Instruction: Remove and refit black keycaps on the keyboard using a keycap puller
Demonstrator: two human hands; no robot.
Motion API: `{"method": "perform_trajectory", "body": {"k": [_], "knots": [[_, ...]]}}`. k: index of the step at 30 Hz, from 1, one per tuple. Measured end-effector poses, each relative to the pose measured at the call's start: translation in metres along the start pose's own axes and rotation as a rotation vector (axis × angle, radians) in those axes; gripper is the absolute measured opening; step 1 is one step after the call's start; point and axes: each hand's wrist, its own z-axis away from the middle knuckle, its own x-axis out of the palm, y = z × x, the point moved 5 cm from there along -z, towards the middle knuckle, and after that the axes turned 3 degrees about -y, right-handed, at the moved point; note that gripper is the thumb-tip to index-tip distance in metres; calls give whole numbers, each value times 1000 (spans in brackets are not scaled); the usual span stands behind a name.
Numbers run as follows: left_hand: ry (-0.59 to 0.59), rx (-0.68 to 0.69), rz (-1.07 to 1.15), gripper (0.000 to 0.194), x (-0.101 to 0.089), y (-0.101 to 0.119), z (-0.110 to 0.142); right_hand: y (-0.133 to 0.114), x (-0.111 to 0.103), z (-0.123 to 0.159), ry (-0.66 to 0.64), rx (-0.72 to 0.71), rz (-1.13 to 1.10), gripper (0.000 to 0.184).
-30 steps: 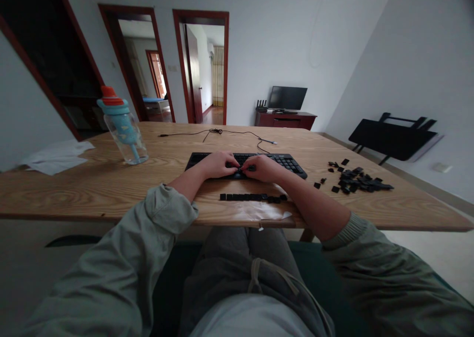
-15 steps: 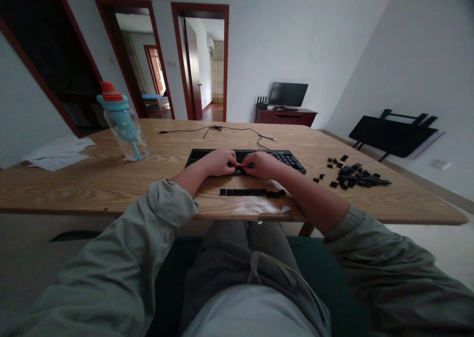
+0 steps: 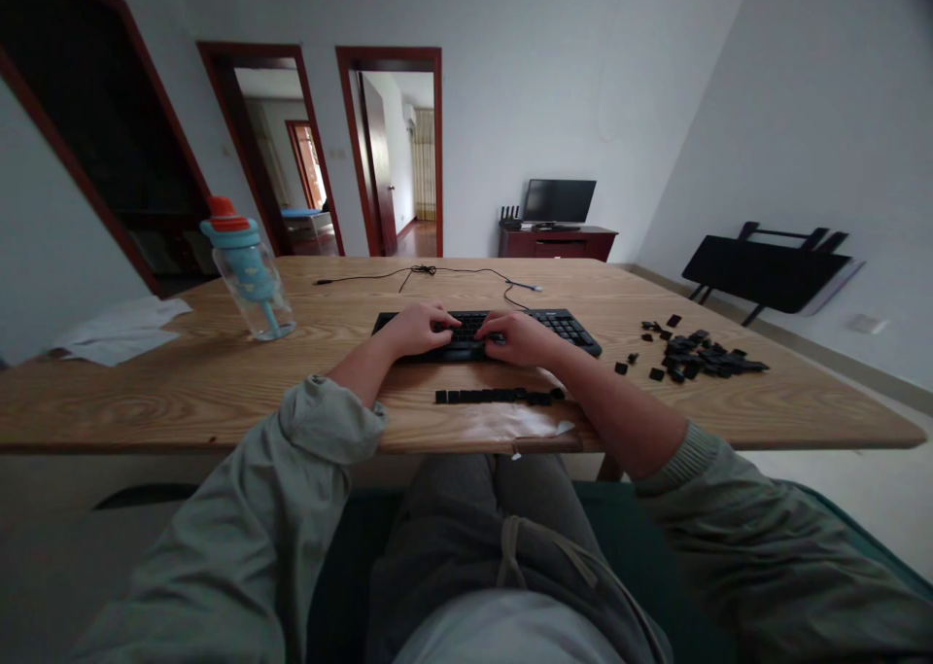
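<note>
A black keyboard [image 3: 565, 329] lies on the wooden table in front of me. My left hand [image 3: 421, 329] rests over its left half, index finger stretched onto the keys and thumb apart, with nothing visible in it. Over the middle of the keyboard, my right hand [image 3: 519, 337] has its index finger reaching left and its thumb below, a dark gap between them. Both hands hide part of the keys. Nearer to me lies a row of loose black keycaps [image 3: 481, 396]. A pile of keycaps [image 3: 704, 356] is scattered right of my right forearm.
A clear bottle [image 3: 252, 285] with a blue and red lid stands on the left of the table [image 3: 306, 406], beside white papers [image 3: 120, 329]. A black cable [image 3: 466, 271] runs behind the keyboard. Clear film [image 3: 510, 419] covers part of the front edge.
My hands have moved apart; their fingertips were together over the middle of the keyboard. The view has tilted upward slightly, so the table appears lower.
</note>
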Motion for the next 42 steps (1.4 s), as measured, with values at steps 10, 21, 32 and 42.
{"method": "perform_trajectory", "body": {"k": [10,21,32,42], "knots": [[19,-21,6,28,-3,-4,-2,-8,7,-1,-124,35,46,28],[104,-159,33,27,-14,-22,1,75,-48,24,123,546,-122,32],[40,-156,94,28,-8,-16,1,48,-35,15,88,452,-259,17],[-74,-61,211,36,7,21,-3,15,-9,0,333,513,-940,25]]}}
